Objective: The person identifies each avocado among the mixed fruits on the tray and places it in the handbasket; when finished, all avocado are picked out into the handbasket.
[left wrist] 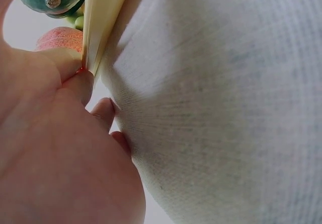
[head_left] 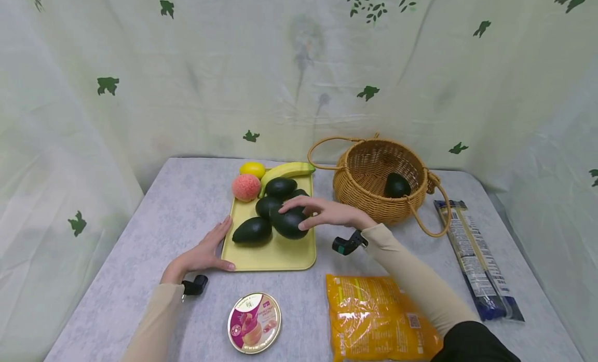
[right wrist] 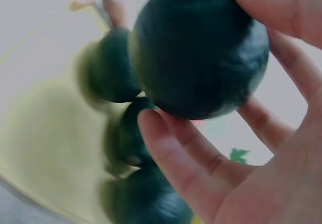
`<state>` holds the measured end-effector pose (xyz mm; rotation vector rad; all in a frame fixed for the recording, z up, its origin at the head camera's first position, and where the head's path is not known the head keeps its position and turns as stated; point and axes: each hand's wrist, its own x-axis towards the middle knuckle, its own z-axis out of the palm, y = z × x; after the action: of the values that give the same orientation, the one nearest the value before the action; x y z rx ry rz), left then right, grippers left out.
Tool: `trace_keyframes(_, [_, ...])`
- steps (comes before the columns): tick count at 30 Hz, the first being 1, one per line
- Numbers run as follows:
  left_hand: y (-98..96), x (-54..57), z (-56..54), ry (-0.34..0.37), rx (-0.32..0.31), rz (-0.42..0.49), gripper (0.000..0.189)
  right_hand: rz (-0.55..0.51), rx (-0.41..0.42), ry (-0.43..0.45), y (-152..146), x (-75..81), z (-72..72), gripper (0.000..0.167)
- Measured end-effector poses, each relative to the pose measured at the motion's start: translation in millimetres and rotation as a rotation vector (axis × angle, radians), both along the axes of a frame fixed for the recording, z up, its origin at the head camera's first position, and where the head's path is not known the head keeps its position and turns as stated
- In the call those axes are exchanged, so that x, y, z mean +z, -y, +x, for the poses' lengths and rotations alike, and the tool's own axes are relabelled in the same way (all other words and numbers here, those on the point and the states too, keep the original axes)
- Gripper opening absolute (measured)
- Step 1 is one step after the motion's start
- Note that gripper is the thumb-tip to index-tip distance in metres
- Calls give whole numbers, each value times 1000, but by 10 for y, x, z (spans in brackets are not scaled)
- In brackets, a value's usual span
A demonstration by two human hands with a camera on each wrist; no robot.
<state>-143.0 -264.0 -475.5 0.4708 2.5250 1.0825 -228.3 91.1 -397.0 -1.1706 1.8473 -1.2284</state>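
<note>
My right hand [head_left: 329, 212] grips a dark green avocado [head_left: 288, 226] over the yellow tray [head_left: 273, 262], thumb and fingers spread around its sides. In the right wrist view this avocado [right wrist: 196, 53] fills the space between the fingertips. Several more avocados [head_left: 252, 230] lie on the tray, partly behind the held one. Along the tray's left edge rests my left hand [head_left: 201, 254], fingers extended and thumb at the near corner. A banana [head_left: 289, 170], a pinkish-red peach-like fruit [head_left: 246, 187] and a lemon [head_left: 252, 169] sit at the tray's far end.
Right of the tray stands a wicker basket [head_left: 362, 196] with looped handles, one avocado [head_left: 397, 186] inside. A round tin [head_left: 254, 323] is in front of the tray. An orange bag [head_left: 369, 320] lies under the right forearm, and a long flat packet [head_left: 481, 263] at far right.
</note>
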Motion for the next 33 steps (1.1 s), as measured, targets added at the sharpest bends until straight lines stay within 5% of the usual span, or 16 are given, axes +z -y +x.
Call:
trace_keyframes(5, [0,0,1,3,3,-3,120,-64,-129,80,-194,161,-51,48])
trace_keyframes(20, [4,-5,-8,-3,-6,-14,120,-115,-460,90,-869,554,-168,49])
trace_keyframes(33, [8,-36,-9,-22,-14,-4,120,-60,-674,62,-1476,582,-278,50])
